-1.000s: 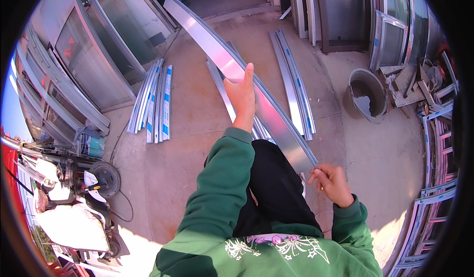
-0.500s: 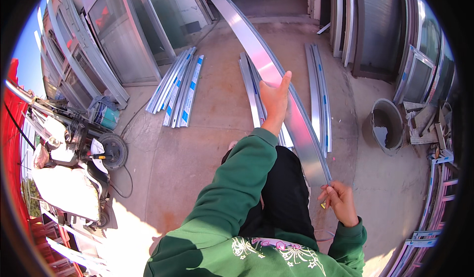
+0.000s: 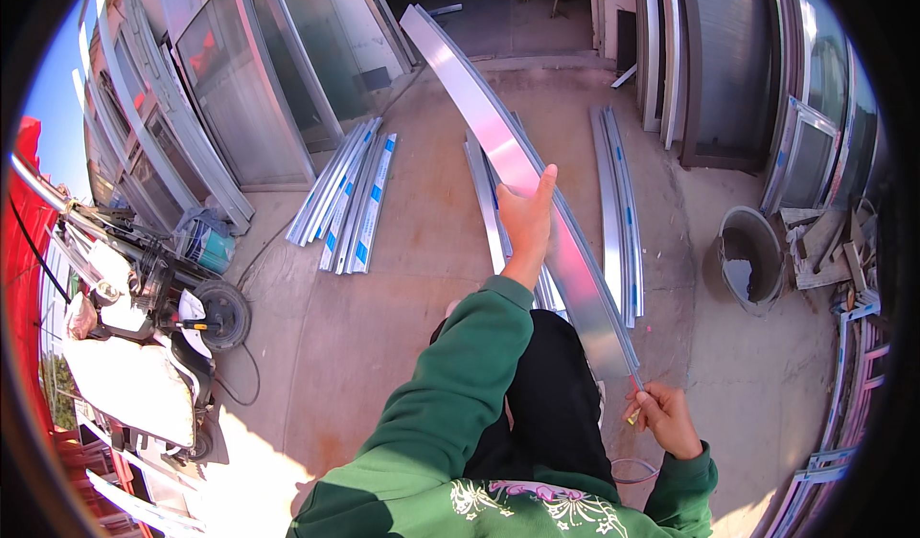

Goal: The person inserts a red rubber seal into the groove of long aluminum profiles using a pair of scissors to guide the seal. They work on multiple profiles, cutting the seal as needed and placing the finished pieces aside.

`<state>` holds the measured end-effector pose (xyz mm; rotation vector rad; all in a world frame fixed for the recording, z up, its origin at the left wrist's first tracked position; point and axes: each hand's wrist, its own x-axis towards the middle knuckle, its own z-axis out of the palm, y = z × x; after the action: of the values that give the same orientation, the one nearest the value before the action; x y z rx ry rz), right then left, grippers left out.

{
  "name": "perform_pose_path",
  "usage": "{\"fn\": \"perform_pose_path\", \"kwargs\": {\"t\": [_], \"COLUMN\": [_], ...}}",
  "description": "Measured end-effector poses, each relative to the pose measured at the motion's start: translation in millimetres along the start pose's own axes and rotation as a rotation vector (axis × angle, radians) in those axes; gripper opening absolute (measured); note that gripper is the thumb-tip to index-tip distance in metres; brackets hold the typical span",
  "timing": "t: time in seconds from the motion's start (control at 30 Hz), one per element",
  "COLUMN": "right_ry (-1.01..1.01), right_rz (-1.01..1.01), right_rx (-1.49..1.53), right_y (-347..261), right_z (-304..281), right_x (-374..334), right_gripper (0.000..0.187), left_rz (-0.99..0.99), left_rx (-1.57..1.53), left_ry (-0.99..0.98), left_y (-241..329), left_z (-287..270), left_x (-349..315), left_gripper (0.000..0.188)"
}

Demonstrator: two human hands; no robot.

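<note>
A long silver aluminium profile point(image 3: 585, 294) slants from the far left down towards my lap. My left hand point(image 3: 529, 224) is closed around its middle, thumb lying along the upper face. Just below the profile's near end, my right hand point(image 3: 668, 417) pinches a thin reddish strip or rod point(image 3: 637, 383) that reaches up to the profile's corner. A small yellow piece point(image 3: 632, 416) shows at those fingers; whether it belongs to the strip is unclear. Behind the left hand, more profiles point(image 3: 487, 193) lie on the ground, partly covered.
Bundled profiles with blue tape lie at left point(image 3: 359, 203) and right point(image 3: 621, 212). A dark bucket point(image 3: 746, 260) stands further right beside wood scraps point(image 3: 819, 241). At left is a wheeled machine point(image 3: 134, 366). Framed glass panels point(image 3: 254, 78) lean against the walls. A pinkish loop point(image 3: 632, 471) lies beside my leg.
My right hand has drawn slightly down and away from the profile's near end, exposing the thin reddish piece between them. The left hand keeps its grip; the view has tilted up a little.
</note>
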<state>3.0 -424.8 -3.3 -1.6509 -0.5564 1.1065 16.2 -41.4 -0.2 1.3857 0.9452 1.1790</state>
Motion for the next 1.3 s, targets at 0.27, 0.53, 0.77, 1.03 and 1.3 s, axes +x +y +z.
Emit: {"fn": "perform_pose_path", "kwargs": {"t": [0.27, 0.53, 0.77, 1.03, 1.3], "right_ry": [0.093, 0.051, 0.102, 0.146, 0.167], "right_rz": [-0.08, 0.022, -0.133, -0.072, -0.097], "right_rx": [0.003, -0.009, 0.065, 0.034, 0.013], "right_y": [-1.5, -3.0, -3.3, -0.3, -2.7], "right_z": [11.7, -2.2, 13.2, 11.9, 17.0], "right_x": [7.8, -7.9, 7.9, 8.3, 14.7], "right_gripper": [0.023, 0.022, 0.02, 0.019, 0.019], "left_rz": [-0.094, 0.031, 0.045, 0.011, 0.002], "left_rx": [0.044, -0.009, -0.072, 0.037, 0.031], "left_ry": [-0.092, 0.0, 0.003, 0.007, -0.018], "left_y": [-3.5, -6.5, -7.5, -6.9, -6.1], "left_z": [3.2, -0.9, 4.6, 6.1, 5.1], "left_x": [-7.8, 0.2, -6.0, -8.7, -8.7], "left_gripper": [0.075, 0.078, 0.064, 0.063, 0.073]}}
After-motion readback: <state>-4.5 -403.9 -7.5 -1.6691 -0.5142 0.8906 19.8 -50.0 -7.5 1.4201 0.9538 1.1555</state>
